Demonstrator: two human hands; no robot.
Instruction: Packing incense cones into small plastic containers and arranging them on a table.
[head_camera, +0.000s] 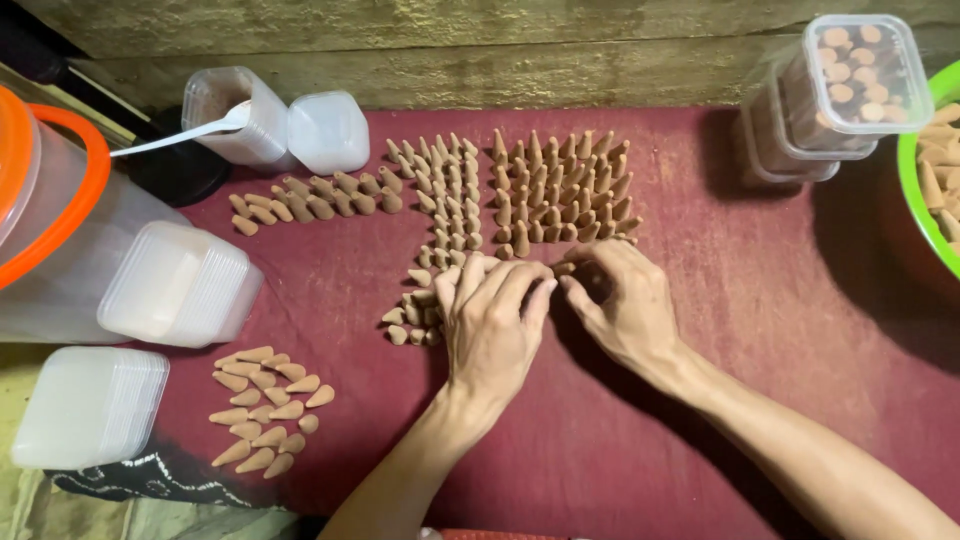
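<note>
the left hand (492, 325) and right hand (622, 300) meet fingertip to fingertip, pinching small brown incense cones (515, 195) just below the standing block. whether either grips one i cannot tell; loose cones (265, 408) lie well left.

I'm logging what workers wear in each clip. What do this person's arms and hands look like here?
Both forearms are bare as far as the picture shows; no sleeves in view. The left hand and right hand wear no gloves, and no rings, watch or bracelets show. Fingernails look short and unpainted.
</note>
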